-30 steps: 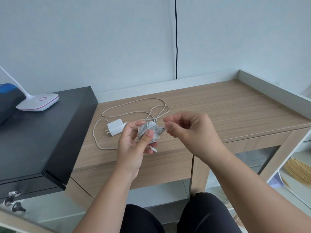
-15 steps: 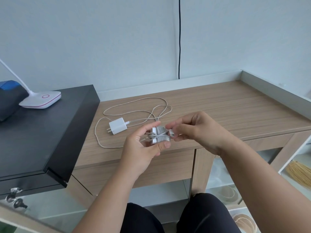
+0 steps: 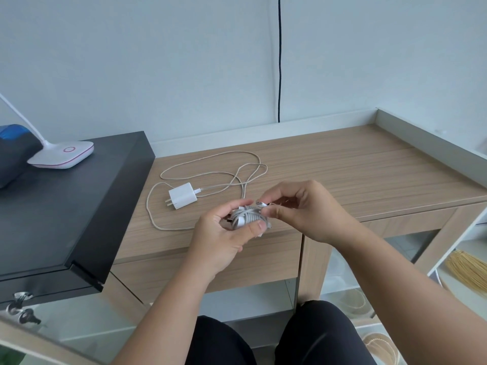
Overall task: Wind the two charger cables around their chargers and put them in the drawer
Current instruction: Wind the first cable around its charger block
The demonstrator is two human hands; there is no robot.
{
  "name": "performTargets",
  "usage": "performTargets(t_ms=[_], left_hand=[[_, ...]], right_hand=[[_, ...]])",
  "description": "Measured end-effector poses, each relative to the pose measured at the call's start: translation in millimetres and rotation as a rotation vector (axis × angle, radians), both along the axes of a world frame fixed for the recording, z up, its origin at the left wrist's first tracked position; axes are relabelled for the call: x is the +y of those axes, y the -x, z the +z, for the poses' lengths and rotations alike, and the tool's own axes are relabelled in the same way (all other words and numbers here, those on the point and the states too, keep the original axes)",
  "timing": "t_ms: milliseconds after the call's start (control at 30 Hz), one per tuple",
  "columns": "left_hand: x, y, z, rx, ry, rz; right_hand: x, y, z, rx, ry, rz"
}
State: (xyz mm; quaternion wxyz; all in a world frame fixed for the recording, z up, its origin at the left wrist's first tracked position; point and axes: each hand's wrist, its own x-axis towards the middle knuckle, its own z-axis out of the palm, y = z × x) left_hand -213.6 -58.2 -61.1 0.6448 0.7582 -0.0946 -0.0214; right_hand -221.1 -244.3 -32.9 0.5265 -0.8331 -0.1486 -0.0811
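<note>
Both hands (image 3: 263, 219) grip the wound charger (image 3: 247, 216) above the shut drawer (image 3: 208, 267).

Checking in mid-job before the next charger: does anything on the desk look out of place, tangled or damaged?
Nothing looks damaged. The second charger lies on the wooden desk with its cable sprawled in loose, crossing loops, still unwound. The left hand holds the wound charger; the right hand pinches its cable end.

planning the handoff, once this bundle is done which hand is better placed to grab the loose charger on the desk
Left, probably. The loose charger lies on the desk left of the left hand, nearer than to the right hand, which pinches the cable end at the wound charger.
</note>
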Motion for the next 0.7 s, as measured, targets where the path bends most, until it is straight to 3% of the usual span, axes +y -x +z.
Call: performTargets(t_ms=[267,467,700], left_hand=[[-4,8,5,0.072,0.239,-0.084],[-7,4,5,0.028,0.387,0.066],[0,2,4,0.050,0.385,0.044]], right_hand=[[10,4,-8,-0.018,-0.358,-0.033],[23,2,-10,-0.011,-0.581,-0.054],[31,9,-6,-0.124,-0.556,0.010]])
